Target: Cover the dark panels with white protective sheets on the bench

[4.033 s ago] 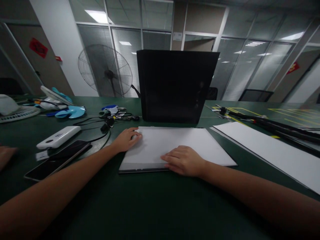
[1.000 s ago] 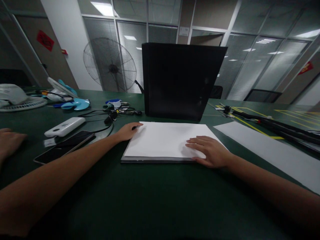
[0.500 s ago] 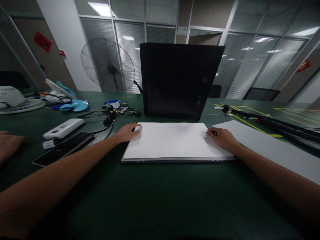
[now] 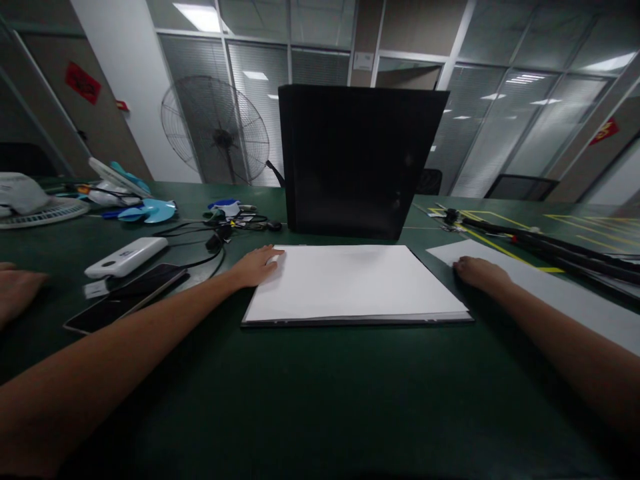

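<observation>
A stack of white paper (image 4: 350, 280) lies flat on a dark, thin board (image 4: 357, 323) in front of me. My left hand (image 4: 255, 267) rests on the stack's upper left edge, its fingers stretched out and the thumb apart. To the right of the stack, my right hand (image 4: 479, 275) is at the left end of a large white sheet (image 4: 555, 293). Its fingers are curled together and point down. Whether anything is between them is hidden.
A black box-like panel (image 4: 365, 160) stands upright behind the paper. On the left lie a phone (image 4: 125, 298), a white power bank (image 4: 127, 257), cables and fan parts (image 4: 150, 211). Another person's hand (image 4: 20, 290) rests at the far left. Black rods (image 4: 545, 243) lie at the right.
My right hand has let go of the stack's right edge and moved right, to the large sheet. My left hand has stayed nearly in place on the stack.
</observation>
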Available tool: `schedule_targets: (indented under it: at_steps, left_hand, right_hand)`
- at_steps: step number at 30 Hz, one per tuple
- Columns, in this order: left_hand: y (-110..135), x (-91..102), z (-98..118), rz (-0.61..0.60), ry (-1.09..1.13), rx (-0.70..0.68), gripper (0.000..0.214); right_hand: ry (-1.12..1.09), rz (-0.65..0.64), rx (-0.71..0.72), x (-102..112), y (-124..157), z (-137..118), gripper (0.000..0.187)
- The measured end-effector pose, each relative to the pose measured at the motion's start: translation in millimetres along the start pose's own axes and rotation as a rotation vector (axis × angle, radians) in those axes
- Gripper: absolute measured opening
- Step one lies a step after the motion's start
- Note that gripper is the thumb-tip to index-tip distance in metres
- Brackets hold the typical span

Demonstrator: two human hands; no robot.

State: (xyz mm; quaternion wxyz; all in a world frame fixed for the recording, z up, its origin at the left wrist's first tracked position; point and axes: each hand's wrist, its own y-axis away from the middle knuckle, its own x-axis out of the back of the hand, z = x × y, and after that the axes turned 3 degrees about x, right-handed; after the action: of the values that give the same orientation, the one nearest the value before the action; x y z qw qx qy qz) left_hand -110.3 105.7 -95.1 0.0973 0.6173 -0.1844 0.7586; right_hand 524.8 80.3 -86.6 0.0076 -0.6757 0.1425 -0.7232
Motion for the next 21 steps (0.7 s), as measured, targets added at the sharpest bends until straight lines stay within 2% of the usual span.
schedule_targets:
  at_steps: [6, 12, 21]
  left_hand:
    - [-0.1, -0.8, 3.5, 0.01, -0.004, 0.003, 0.062]
    - [-1.6, -0.3, 3.7, -0.007, -0.019, -0.002, 0.063]
    - [0.3, 2.0, 5.6, -0.02, -0.039, 0.022, 0.063]
  right_hand:
    - [0.047, -0.115, 0.013, 2.0, 3.5, -17.1, 0.067]
    - [0.096, -0.049, 0.026, 16.5, 14.1, -28.2, 0.049]
    - [0.092, 0.039, -0.012, 36.0, 27.4, -42.6, 0.047]
